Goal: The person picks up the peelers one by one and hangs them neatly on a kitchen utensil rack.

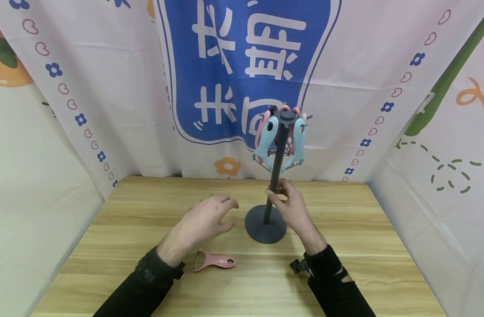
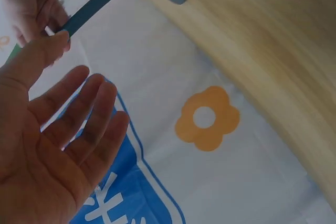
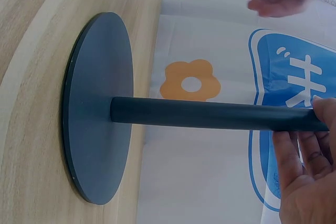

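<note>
A dark grey stand [image 1: 276, 176] with a round base [image 3: 100, 108] rises from the table. From hooks at its top hang several peelers, light blue ones [image 1: 298, 140] in front and pink ones behind. My right hand [image 1: 291, 207] pinches the stand's pole [image 3: 210, 115] between thumb and fingers, below the peelers. Left of the pole, my left hand [image 1: 210, 218] hovers with loosely spread fingers and holds nothing. A pink peeler [image 1: 218, 260] lies on the table in front of the left hand, its blade end to the left.
The wooden table [image 1: 147, 211] ends at the back against a white printed curtain [image 1: 139, 110]. Similar cloth hangs at both sides. A wrist camera [image 1: 299, 266] sits on the right cuff.
</note>
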A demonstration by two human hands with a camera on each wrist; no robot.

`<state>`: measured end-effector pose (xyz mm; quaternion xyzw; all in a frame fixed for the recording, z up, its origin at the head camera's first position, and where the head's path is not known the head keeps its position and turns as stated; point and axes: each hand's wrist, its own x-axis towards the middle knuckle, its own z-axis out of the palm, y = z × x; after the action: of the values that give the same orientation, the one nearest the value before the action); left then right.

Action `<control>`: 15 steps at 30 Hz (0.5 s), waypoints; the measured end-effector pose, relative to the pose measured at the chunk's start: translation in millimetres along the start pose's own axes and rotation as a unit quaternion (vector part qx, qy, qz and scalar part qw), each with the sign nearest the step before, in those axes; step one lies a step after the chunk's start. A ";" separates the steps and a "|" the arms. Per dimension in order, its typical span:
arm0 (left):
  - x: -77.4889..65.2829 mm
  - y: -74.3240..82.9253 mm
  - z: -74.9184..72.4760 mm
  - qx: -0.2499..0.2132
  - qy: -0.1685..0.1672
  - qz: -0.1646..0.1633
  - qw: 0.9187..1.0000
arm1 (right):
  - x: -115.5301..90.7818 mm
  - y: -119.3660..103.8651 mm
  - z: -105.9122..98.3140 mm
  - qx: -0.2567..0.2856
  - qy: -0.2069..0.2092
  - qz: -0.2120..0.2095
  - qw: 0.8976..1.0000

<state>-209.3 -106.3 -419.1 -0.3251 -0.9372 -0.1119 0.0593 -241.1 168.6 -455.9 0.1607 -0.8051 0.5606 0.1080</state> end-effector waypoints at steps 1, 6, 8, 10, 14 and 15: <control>-0.7 -0.1 1.7 0.002 -0.008 0.002 1.000 | -0.1 0.0 0.1 -0.001 0.000 -0.001 1.000; -4.8 -1.8 9.9 0.004 -0.040 0.023 0.999 | -0.3 -1.4 0.4 0.000 0.001 0.001 1.000; -6.6 -2.7 13.5 0.000 -0.052 0.032 0.998 | -0.2 -1.6 0.3 -0.001 0.001 0.003 1.000; -8.5 -3.9 17.5 -0.004 -0.068 0.038 0.997 | -0.2 -1.2 0.1 -0.003 0.001 0.002 1.000; -12.0 -4.4 21.5 -0.016 -0.106 0.040 0.993 | -0.3 -0.8 -0.1 -0.006 0.000 0.002 1.000; -12.8 -4.3 21.8 -0.018 -0.117 0.036 0.992 | -0.3 -0.8 -0.1 -0.006 0.000 0.002 1.000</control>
<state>-202.8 -111.8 -443.3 -0.3704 -0.9232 -0.0876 -0.0526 -240.4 168.5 -455.2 0.1583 -0.8086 0.5563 0.1077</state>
